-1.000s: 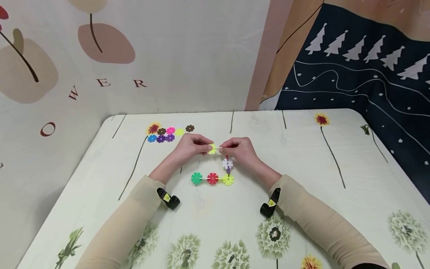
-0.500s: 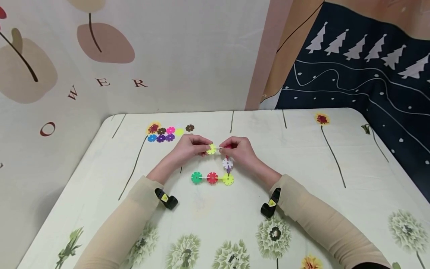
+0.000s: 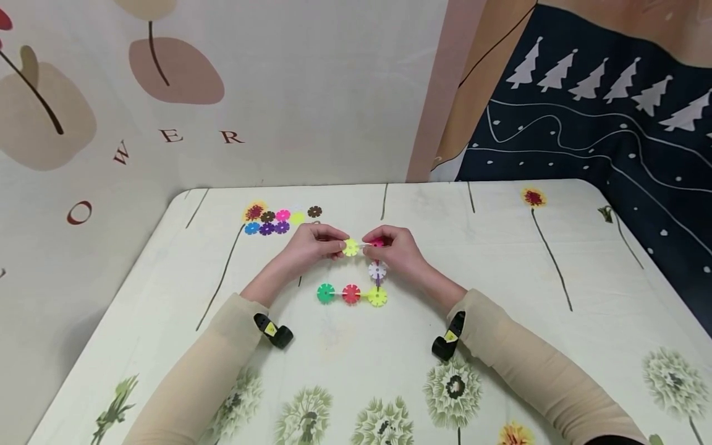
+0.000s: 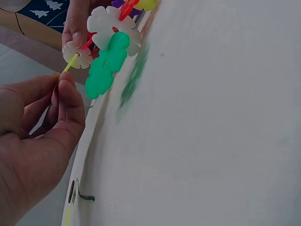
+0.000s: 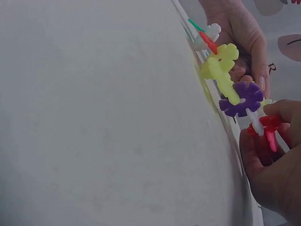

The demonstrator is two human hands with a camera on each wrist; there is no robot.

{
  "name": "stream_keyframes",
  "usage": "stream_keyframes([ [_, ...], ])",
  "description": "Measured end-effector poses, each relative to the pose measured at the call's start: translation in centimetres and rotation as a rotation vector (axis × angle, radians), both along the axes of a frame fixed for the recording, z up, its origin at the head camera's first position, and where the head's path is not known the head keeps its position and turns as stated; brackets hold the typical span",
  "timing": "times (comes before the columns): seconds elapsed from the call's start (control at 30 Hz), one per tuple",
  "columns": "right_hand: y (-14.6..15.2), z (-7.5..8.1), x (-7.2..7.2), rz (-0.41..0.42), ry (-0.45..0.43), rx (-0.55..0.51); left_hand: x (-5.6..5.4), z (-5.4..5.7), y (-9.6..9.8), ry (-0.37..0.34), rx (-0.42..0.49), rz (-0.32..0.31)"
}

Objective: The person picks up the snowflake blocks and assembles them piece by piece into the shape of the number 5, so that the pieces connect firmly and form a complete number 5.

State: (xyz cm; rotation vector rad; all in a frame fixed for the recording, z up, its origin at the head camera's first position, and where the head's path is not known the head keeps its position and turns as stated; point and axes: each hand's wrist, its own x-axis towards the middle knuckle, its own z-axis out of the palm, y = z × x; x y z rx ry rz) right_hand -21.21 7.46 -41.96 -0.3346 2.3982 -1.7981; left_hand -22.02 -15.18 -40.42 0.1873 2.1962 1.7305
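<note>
My left hand [image 3: 314,241] pinches a yellow snowflake disc [image 3: 350,248] between thumb and fingertips. A white snowflake disc [image 4: 77,55], seen nearly edge-on in the head view, meets the yellow one; my right hand [image 3: 398,248] pinches it. Beside those right fingers is a pink disc [image 3: 377,243], partly covered. From there the joined chain runs down through a white disc [image 3: 377,271] and a purple disc [image 5: 241,99] to a yellow corner disc [image 3: 377,296]. It continues left past a red disc [image 3: 351,295] to a green disc [image 3: 326,293].
Several loose snowflake discs lie at the back left, among them a blue disc [image 3: 252,228], a pink disc [image 3: 282,215] and a brown disc [image 3: 314,211]. A flower-print cloth [image 3: 500,259] covers the table. A patterned backdrop [image 3: 311,111] rises behind it.
My left fingers have drawn back slightly to the left, and more of the yellow disc shows. More of the pink disc shows beside my right fingers. The chain has barely moved.
</note>
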Motion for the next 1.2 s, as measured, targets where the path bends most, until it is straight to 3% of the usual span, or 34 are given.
stream_keyframes([
  [0.67,-0.2,0.1,0.1,0.074,-0.062,-0.027,0.1,-0.1,0.2,-0.05,0.107,0.001],
  [1.03,-0.4,0.1,0.3,0.064,-0.083,0.011,0.2,0.0,-0.1,-0.073,0.12,-0.015],
  [1.2,-0.5,0.1,0.4,0.062,-0.094,0.012,0.0,0.3,-1.1,-0.035,0.063,-0.02],
])
